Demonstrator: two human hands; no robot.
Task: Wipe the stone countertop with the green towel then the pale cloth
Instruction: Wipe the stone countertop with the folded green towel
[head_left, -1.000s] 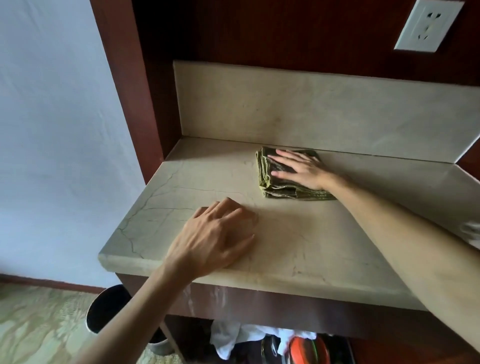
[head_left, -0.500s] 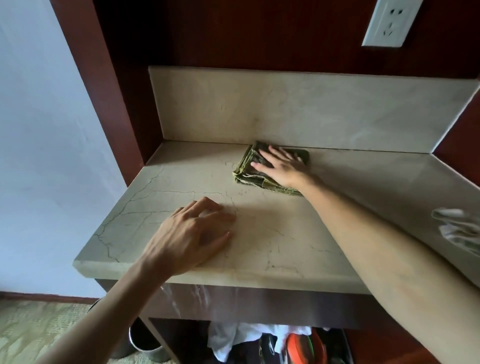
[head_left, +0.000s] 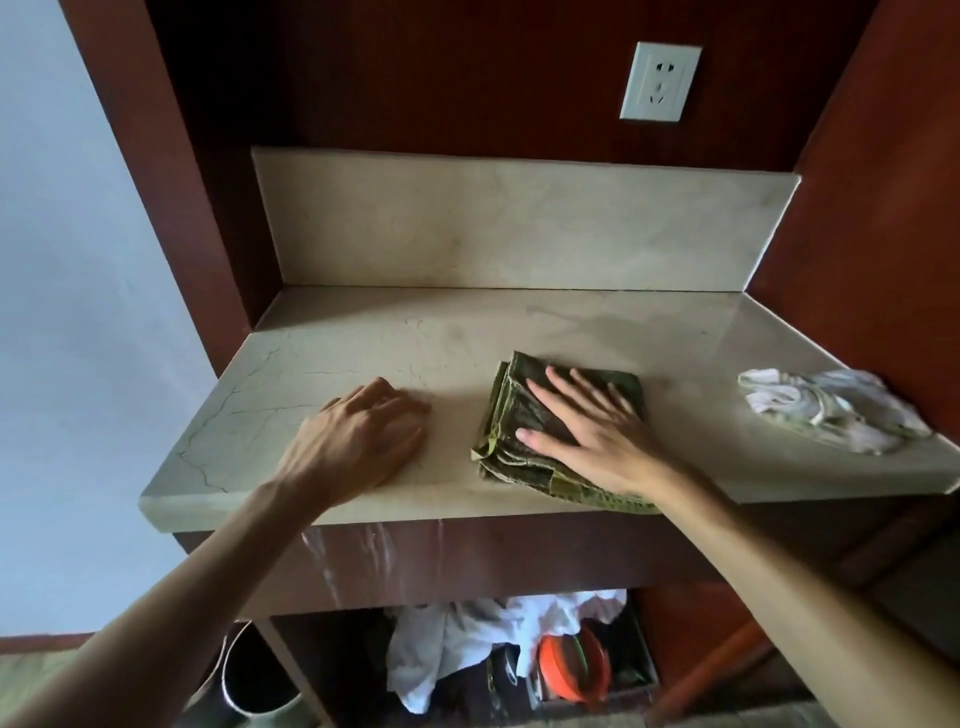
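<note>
The beige stone countertop (head_left: 363, 343) has dark cracks near its left front corner. A folded green towel (head_left: 514, 410) lies near the front edge, right of centre. My right hand (head_left: 592, 431) presses flat on the towel with fingers spread. My left hand (head_left: 358, 441) rests palm down on the bare stone to the left of the towel, fingers loosely bent, holding nothing. A crumpled pale cloth (head_left: 831, 410) lies at the counter's right end, untouched.
A stone backsplash (head_left: 519, 223) rises behind the counter, with dark red wood panels around it and a white wall socket (head_left: 660, 80) above. Under the counter sit white fabric (head_left: 467, 639), an orange object (head_left: 571, 670) and a round bin (head_left: 254, 680).
My right hand has dragged the green towel from the back of the counter toward the front edge. The left hand has stayed on the stone. The pale cloth has come into view.
</note>
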